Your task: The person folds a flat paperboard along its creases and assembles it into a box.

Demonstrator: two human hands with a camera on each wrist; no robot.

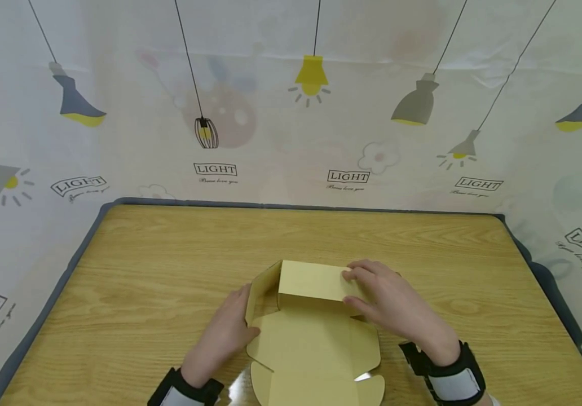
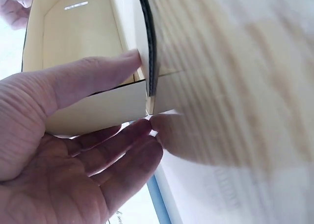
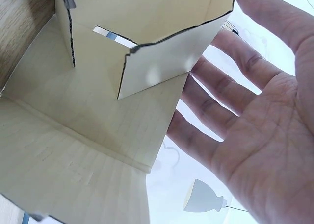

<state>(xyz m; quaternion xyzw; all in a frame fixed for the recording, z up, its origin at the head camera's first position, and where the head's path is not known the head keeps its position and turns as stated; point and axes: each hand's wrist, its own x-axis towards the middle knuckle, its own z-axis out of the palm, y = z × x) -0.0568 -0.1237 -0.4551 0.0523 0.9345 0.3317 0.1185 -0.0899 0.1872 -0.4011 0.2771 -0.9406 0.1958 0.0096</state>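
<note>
A pale yellow cardboard box [image 1: 316,338], partly folded, lies on the wooden table in front of me. Its far wall and left side stand up, and the near flaps are spread flat. My left hand [image 1: 227,324] grips the left side wall [image 2: 98,109]. In the left wrist view the thumb lies over the wall's edge, with the fingers on the outside. At the far right corner, my right hand [image 1: 384,296] touches the folded far panel [image 1: 313,280]. Its fingers [image 3: 228,89] extend fairly straight along the cardboard's outer side in the right wrist view. A narrow slot [image 3: 115,36] shows in one panel.
The wooden table [image 1: 179,242] has a dark grey edge. Behind and beside it hangs a white cloth [image 1: 270,34] printed with lamps and lettering. Black straps [image 1: 445,372] sit on both wrists.
</note>
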